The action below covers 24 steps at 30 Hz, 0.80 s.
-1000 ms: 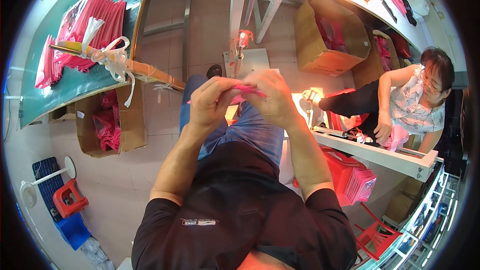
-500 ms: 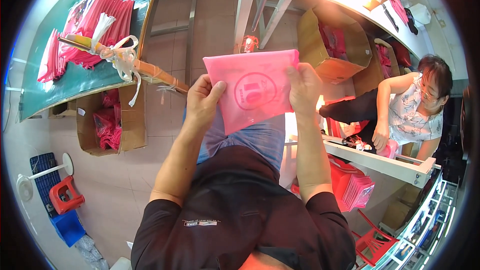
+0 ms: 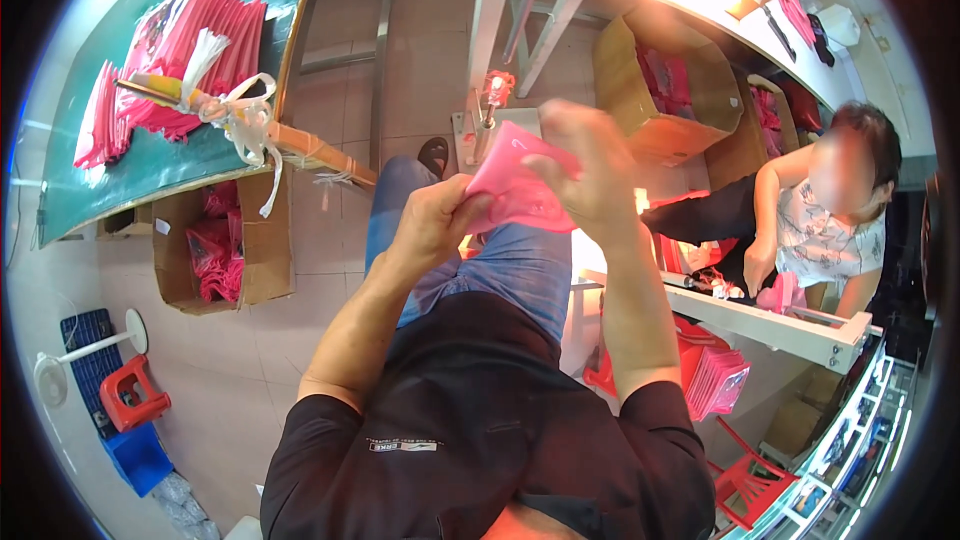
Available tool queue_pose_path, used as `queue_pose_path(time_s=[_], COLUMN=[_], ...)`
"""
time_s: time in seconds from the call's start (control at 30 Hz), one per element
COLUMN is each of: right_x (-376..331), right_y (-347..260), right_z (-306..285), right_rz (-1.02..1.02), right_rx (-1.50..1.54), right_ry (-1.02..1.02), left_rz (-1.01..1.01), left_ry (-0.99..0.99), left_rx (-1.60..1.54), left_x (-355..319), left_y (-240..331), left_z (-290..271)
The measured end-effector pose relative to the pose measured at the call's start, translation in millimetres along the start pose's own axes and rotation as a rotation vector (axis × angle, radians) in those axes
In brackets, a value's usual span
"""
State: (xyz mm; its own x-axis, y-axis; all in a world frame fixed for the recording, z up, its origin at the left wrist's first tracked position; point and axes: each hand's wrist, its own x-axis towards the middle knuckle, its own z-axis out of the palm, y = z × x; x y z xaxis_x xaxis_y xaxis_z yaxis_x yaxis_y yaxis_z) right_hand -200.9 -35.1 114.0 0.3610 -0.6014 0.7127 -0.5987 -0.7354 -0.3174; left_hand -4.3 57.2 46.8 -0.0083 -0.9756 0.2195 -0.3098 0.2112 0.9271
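Head view, clock directions taken from the centre of the picture: the pink translucent pouch (image 3: 512, 195) is at the centre, just toward 12 o'clock, above the wearer's jeans (image 3: 520, 265), bent and creased. The left hand (image 3: 432, 220) pinches its left edge between thumb and fingers. The right hand (image 3: 598, 175), blurred, is at its 2 o'clock side, thumb apart from the fingers and overlapping the pouch in the picture; whether it grips cannot be told. At 12 o'clock, near the pouch, is an upright metal rod (image 3: 489, 112) topped with red strands. At 10 o'clock, pink packets (image 3: 200, 55) overlap in rows on a green table (image 3: 75, 195). A cardboard box (image 3: 268, 250) holding pink packets is at 9 o'clock; a larger carton (image 3: 640, 125) is between 1 and 2. At 3 o'clock sits a co-worker (image 3: 820, 225); at 4, a packet stack (image 3: 718, 382).
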Motion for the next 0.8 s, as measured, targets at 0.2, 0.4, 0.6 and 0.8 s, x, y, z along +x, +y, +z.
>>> queue_pose_path(time_s=[0.2, 0.4, 0.6, 0.8], right_x=[-9, 14, 39, 119], right_y=[13, -13, -19, -72], right_z=[10, 34, 43, 44], right_rz=[0.434, 0.622, 0.434, 0.146], right_rx=[0.690, 1.056, 0.996, 1.337], right_ry=[-0.232, -0.102, -0.018, 0.226], left_rz=[-0.194, -0.074, 0.102, 0.479], left_ry=[-0.006, 0.497, 0.447, 0.701], left_rx=[-0.095, -0.485, -0.521, 0.077], left_x=[-20, -21, -11, 18], left_y=[-24, -23, 32, 103], left_z=[-41, -66, -104, -164])
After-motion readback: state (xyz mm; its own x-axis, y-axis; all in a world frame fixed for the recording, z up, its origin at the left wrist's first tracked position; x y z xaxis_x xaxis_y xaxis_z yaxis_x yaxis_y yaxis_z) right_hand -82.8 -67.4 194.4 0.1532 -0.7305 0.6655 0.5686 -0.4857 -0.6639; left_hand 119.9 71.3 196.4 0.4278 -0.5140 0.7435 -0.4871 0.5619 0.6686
